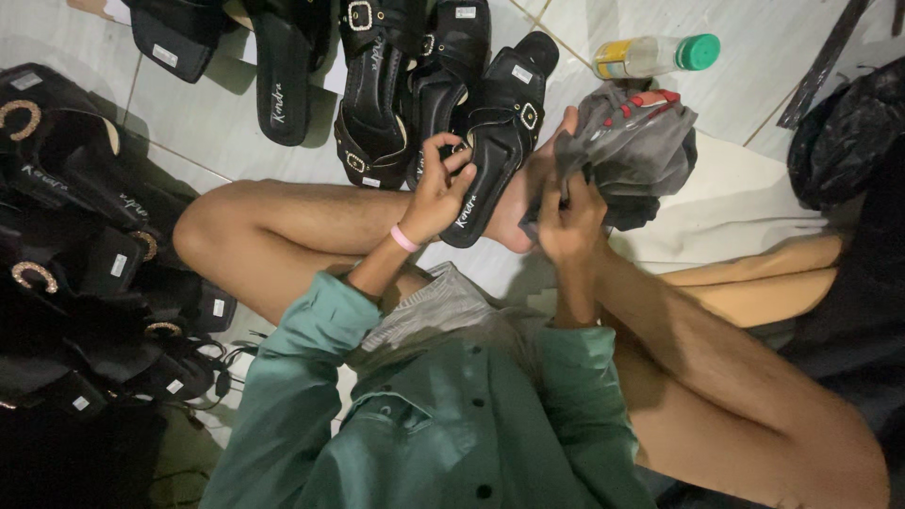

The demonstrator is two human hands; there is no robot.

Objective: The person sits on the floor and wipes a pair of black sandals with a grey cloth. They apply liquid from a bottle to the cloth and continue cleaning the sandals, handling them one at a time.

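I sit on the floor with my legs drawn up. My left hand [439,187], a pink band on its wrist, grips a black sandal [500,141] with a gold buckle by its heel end. My right hand [568,224] clutches a crumpled grey cloth [630,151] with red marks, held just right of the sandal above my foot. The fingers of my right hand are partly buried in the cloth.
Several black sandals [377,94] lie on the tiled floor ahead. A heap of black sandals with gold trim [75,254] fills the left side. A clear bottle with a green cap [655,55] lies top right. A black plastic bag [848,132] sits at far right.
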